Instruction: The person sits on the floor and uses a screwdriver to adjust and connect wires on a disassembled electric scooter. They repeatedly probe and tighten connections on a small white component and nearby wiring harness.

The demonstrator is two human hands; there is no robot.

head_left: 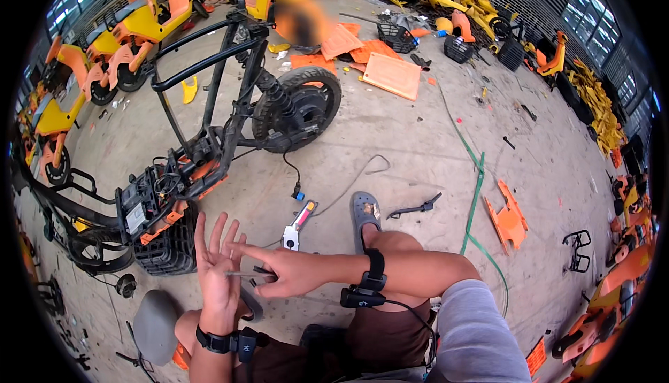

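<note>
My left hand (216, 271) is raised with palm up and fingers spread. My right hand (282, 271) is beside it, index finger extended toward it, the other fingers curled round a dark tool with a thin metal shaft (244, 273) that reaches to my left palm. Beyond my hands stands a stripped black scooter frame (169, 82) with a front wheel (327, 108), exposed wiring and electronics (136, 212), and orange pieces over a black basket (164, 254). A white tool with a pink-red part (293, 233) lies on the floor, with a cable near it.
Yellow-orange scooters (164, 13) line the back left, more (606, 292) the right. Loose panels (390, 76) and a yellow heap (460, 0) lie behind. An orange piece (509, 219), green strap (474, 195) and black rack (578, 250) are right; a grey seat (157, 324) is lower left.
</note>
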